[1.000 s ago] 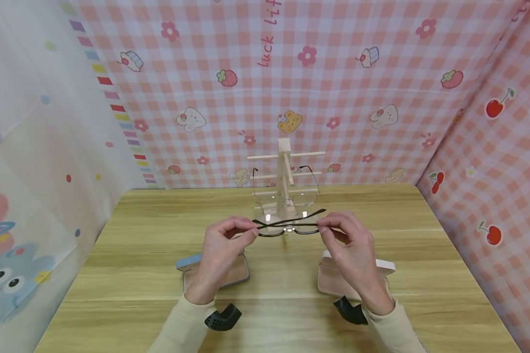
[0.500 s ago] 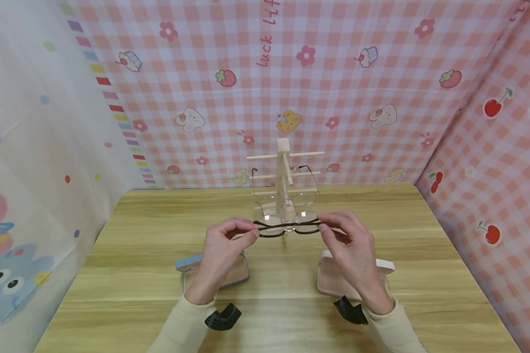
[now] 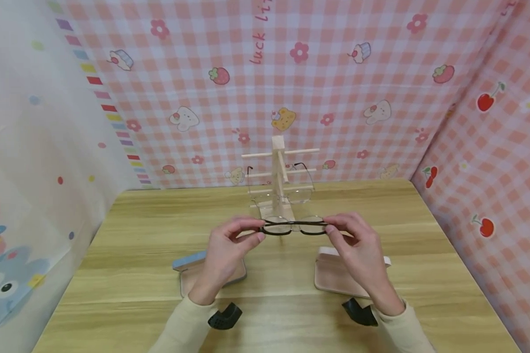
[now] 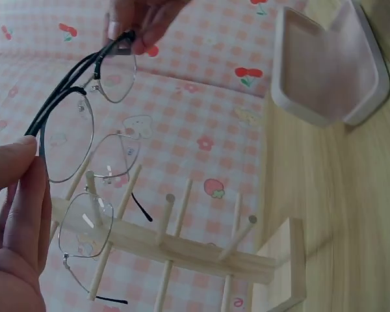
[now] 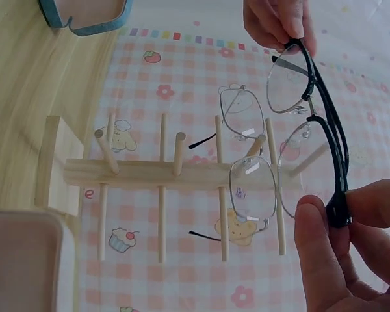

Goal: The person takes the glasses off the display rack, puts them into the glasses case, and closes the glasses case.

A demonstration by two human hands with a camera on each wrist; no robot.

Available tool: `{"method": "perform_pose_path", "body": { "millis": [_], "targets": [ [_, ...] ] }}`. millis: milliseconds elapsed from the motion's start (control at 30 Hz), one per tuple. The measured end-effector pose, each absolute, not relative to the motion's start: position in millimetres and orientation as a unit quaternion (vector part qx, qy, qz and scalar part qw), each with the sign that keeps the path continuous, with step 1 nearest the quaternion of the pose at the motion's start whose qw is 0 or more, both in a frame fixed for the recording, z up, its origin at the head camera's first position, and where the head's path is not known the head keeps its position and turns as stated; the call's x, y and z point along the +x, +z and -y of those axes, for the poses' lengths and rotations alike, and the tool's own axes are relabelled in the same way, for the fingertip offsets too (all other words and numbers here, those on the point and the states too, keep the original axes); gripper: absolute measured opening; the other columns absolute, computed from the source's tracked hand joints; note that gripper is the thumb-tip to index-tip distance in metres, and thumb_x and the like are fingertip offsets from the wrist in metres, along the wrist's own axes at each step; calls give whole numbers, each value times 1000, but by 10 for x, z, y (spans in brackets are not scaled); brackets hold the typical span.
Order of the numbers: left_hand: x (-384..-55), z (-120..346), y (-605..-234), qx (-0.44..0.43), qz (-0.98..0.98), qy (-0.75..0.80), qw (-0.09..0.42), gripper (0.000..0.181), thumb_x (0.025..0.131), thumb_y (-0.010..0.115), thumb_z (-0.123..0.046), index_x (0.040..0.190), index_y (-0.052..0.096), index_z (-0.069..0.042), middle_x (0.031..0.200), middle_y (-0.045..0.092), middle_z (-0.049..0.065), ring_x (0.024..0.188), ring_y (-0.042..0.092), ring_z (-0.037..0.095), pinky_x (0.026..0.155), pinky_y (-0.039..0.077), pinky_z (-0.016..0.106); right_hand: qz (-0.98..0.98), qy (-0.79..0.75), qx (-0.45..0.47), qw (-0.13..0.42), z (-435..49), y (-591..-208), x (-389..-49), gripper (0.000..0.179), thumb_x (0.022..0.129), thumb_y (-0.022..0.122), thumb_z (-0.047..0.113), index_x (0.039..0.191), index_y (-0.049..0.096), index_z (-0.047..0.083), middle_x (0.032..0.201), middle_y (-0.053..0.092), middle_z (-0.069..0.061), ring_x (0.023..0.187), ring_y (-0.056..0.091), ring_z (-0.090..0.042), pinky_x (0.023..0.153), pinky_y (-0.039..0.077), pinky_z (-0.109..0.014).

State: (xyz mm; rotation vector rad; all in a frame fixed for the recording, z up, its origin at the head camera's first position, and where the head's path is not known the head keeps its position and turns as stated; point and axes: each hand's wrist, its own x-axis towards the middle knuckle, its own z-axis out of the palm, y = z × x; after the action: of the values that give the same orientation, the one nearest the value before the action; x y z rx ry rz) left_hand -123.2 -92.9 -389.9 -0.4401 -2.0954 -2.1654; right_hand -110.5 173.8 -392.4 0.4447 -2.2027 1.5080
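Note:
Black half-rim eyeglasses (image 3: pixel 293 223) are held level in front of a wooden stand, their temples folded in along the frame. My left hand (image 3: pixel 229 250) pinches their left end between thumb and fingers. At the right end, my right hand (image 3: pixel 357 250) pinches them the same way, as the right wrist view also shows. Behind them, thin metal-rimmed eyeglasses (image 5: pixel 252 188) hang on the pegs of the wooden stand (image 3: pixel 278 162), temples spread. Below my left hand lies an opened blue glasses case (image 3: pixel 190 260), and below my right an opened white one (image 3: pixel 335 279); the forearms partly hide both.
Everything stands on a wood-grain table (image 3: pixel 282 314). A pink checked cloth (image 3: pixel 229 113) hangs at the back and right, and a pale cloth (image 3: pixel 26 147) at the left. Several wooden pegs (image 3: pixel 302 151) stick out of the stand's post.
One temple, tilted up across the frame a second ago, now lies folded flat beside the other. Both hands keep their pinch on the eyeglasses. The head view has shifted slightly.

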Motion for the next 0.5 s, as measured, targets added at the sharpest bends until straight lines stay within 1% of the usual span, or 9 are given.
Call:
{"method": "perform_pose_path", "body": {
  "millis": [100,233,367,433,500],
  "targets": [
    [-1228,859,-3934,-173,707,-682,80,20,83,75,-3,102,74,-5,105,66,7,98,64,22,81,57,34,792,560,157,186,-1838,-3943,-1065,16,93,64,9,107,71,13,104,62,1,93,65,-14,75,57,-23],
    [-1218,760,-4001,-189,732,-645,113,18,83,76,-6,101,76,-8,102,69,4,92,66,19,75,58,30,791,574,147,155,-1954,-3962,-1007,16,94,64,11,108,71,12,106,61,-1,94,64,-16,77,56,-25],
    [-1223,663,-4090,-195,736,-638,117,17,82,76,-4,99,76,-7,100,70,4,89,68,19,72,58,29,802,566,128,142,-2054,-3983,-947,18,94,64,12,110,71,10,112,57,-3,96,61,-15,78,56,-24],
    [-1227,614,-4144,-195,735,-640,110,17,81,77,-3,97,76,-7,99,70,4,88,68,18,71,59,30,808,561,118,135,-2108,-4003,-917,19,93,65,11,111,71,9,115,56,-3,97,60,-14,78,56,-23],
    [-1226,560,-4192,-189,737,-641,98,17,80,77,-2,97,76,-5,99,70,4,89,67,19,72,59,30,815,556,105,127,-2169,-4037,-897,19,93,66,11,111,71,9,116,57,-3,98,60,-12,78,56,-22]
  ]
}}
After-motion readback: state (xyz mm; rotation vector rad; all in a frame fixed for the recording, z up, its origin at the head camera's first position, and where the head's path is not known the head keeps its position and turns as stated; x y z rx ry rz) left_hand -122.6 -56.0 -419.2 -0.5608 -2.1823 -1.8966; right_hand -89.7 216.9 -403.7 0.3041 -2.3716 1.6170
